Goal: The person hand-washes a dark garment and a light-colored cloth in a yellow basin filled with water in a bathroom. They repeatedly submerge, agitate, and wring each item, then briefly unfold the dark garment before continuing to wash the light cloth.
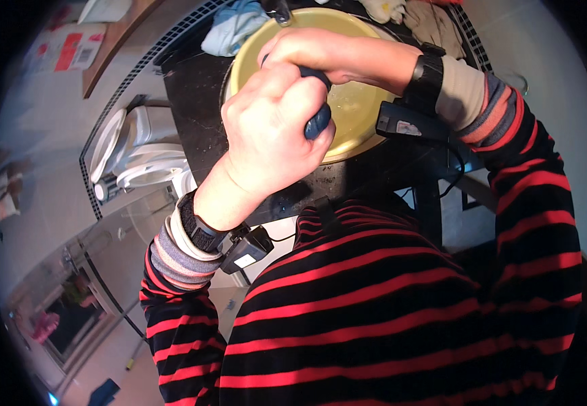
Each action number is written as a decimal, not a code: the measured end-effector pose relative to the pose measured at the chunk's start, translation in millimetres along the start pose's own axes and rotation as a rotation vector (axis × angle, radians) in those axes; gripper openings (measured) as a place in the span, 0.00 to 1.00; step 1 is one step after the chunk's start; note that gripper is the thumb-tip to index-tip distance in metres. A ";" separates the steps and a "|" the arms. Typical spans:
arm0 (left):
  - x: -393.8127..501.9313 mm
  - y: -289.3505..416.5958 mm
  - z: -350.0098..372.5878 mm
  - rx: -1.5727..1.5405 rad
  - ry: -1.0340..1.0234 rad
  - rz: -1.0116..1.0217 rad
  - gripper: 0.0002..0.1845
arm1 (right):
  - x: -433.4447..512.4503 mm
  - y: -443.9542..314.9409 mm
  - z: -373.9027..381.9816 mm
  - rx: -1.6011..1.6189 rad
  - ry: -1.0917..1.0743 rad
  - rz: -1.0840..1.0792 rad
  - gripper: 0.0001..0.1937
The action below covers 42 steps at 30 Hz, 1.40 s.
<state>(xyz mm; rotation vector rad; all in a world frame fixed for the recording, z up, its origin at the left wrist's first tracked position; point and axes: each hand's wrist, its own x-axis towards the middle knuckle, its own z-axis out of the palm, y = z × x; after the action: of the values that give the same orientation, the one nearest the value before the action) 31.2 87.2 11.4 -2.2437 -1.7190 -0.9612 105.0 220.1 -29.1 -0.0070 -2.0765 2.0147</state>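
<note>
My left hand [276, 119] is closed around a dark blue bunched cloth [318, 122], which shows between its fingers. Just beyond it, my right hand [306, 48] grips the same dark item from the far side, the two hands close together. Both are above a yellow plastic basin [359, 114] with some water in it. The basin rests at a black stone-look countertop [197, 101]. The cloth's full shape is hidden by my fingers.
A light blue cloth [235, 28] lies beyond the basin at left, near a dark faucet [279, 12]. A beige cloth [433, 28] lies at the far right. White plastic containers [146, 152] stand left of the counter. A wooden shelf [116, 45] is at upper left.
</note>
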 end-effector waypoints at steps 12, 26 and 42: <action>-57.6 -62.3 45.7 -0.371 0.044 -0.699 0.04 | 3.7 74.5 7.2 0.188 0.304 0.451 0.09; -211.8 30.7 -4.3 -1.737 0.941 -1.485 0.20 | -42.7 33.8 93.4 0.945 0.031 0.343 0.23; -334.2 198.9 -97.7 -0.766 1.029 -1.139 0.28 | -76.0 -50.8 282.0 0.853 -0.266 0.462 0.23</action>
<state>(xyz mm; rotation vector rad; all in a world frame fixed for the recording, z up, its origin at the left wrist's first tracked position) 128.9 -296.3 -52.8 -0.2782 -2.0460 -2.6348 136.4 -72.8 3.7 -0.0730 -1.2277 3.1814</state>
